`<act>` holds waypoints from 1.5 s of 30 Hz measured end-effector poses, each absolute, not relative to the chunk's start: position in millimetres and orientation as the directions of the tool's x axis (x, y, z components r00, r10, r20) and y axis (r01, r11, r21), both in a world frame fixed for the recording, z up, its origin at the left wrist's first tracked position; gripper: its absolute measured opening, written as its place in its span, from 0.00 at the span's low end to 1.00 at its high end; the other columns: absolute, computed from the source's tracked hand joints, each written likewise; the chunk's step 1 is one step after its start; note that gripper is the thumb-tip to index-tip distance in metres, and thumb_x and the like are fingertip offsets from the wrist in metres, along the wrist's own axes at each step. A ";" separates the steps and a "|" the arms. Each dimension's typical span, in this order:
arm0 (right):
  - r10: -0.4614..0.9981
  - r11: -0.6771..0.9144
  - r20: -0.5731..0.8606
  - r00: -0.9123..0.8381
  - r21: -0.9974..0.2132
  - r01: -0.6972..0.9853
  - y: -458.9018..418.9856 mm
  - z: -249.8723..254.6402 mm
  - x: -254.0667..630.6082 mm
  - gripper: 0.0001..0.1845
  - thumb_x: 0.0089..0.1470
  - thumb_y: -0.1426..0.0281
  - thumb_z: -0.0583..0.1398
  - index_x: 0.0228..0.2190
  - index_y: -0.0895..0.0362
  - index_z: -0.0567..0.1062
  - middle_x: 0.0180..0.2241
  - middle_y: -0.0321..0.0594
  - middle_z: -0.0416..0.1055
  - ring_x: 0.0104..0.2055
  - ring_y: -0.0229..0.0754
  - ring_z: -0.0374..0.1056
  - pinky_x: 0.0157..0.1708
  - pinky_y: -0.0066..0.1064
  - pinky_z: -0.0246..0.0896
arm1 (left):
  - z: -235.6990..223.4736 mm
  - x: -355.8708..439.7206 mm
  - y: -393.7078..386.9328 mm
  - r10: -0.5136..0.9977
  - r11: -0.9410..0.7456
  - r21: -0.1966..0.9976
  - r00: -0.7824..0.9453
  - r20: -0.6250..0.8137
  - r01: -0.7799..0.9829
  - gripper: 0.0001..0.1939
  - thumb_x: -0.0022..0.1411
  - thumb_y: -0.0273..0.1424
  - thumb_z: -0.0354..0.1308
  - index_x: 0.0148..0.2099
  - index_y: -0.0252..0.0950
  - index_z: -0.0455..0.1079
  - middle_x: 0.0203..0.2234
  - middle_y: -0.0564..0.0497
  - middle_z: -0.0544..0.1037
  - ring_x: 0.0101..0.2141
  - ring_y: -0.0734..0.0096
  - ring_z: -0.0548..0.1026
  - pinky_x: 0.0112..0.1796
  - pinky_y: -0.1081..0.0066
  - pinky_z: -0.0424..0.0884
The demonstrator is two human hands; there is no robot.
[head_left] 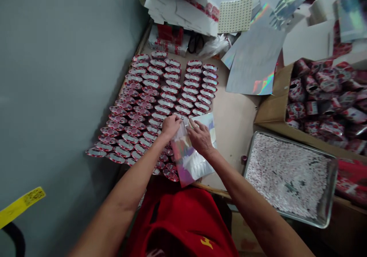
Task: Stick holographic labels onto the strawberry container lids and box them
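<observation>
An iridescent silvery sheet (183, 154) with pale strip-like patches lies tilted over the front right of several rows of red-and-white packets (166, 103). My left hand (171, 126) is closed in a pinch by the sheet's upper left corner, above the packets; what is between its fingertips is too small to make out. On the sheet's upper part rests my right hand (201, 136), fingers bent and closed on it, thumb mostly hidden. Many packets stand close together with narrow white tops; those at the left show pinkish tops.
A metal tray (289, 214) of small pale pieces stands at the right, below a cardboard box (269, 113) full of red packets. Farther back lie a large silvery sheet (252, 58), a yellowish dotted sheet (235, 15), and black-handled scissors (195, 43). A grey wall (63, 77) borders the left.
</observation>
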State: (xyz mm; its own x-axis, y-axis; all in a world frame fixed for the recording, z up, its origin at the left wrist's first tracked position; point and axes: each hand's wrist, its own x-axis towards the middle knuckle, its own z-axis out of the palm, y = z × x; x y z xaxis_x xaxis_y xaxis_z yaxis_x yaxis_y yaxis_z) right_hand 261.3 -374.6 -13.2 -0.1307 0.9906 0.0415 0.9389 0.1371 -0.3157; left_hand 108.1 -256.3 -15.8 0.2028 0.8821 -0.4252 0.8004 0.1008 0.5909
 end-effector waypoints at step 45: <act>0.560 -0.657 -0.805 0.199 -0.577 -0.485 -390.6 55.7 149.5 0.22 0.30 0.58 0.78 0.25 0.55 0.78 0.24 0.32 0.74 0.23 0.32 0.62 0.22 0.25 0.51 | 24.1 -5.9 -360.3 0.610 0.744 0.514 0.119 -0.783 -0.427 0.22 0.45 0.38 0.79 0.38 0.31 0.78 0.31 0.45 0.84 0.31 0.68 0.83 0.33 0.74 0.79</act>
